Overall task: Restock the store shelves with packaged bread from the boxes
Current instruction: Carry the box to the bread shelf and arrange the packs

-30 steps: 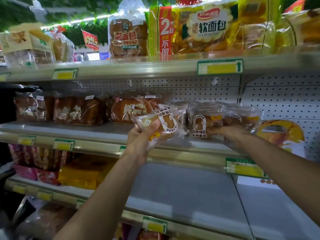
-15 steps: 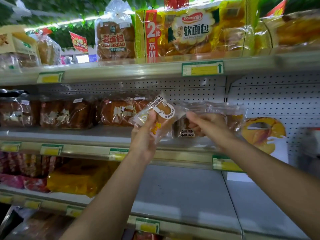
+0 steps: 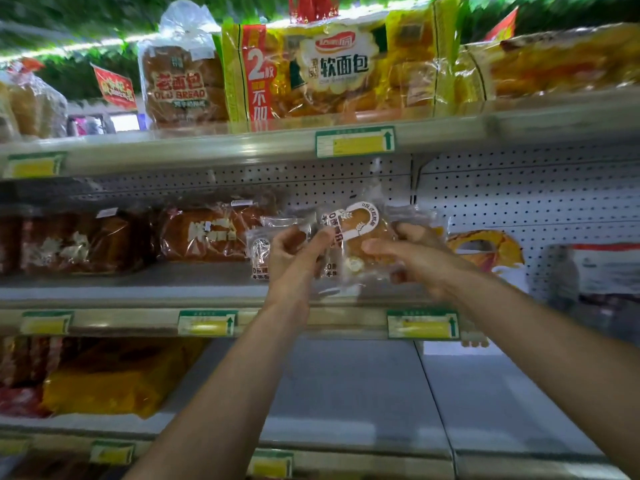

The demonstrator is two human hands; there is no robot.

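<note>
From my seat the feed looks soft all over, smeared by motion, worst toward the left and top edges. A bright strip light (image 3: 104,43) glows along the top shelf and throws glare off the yellow bread bags (image 3: 332,71). The middle shelf (image 3: 138,292) sits in dim shadow (its dark loaves barely readable). Wide-angle distortion bows the shelf edges near the corners.

both hands (image 3: 420,261) grip bread packet (image 3: 358,237), middle shelf (image 3: 138,299)
</note>
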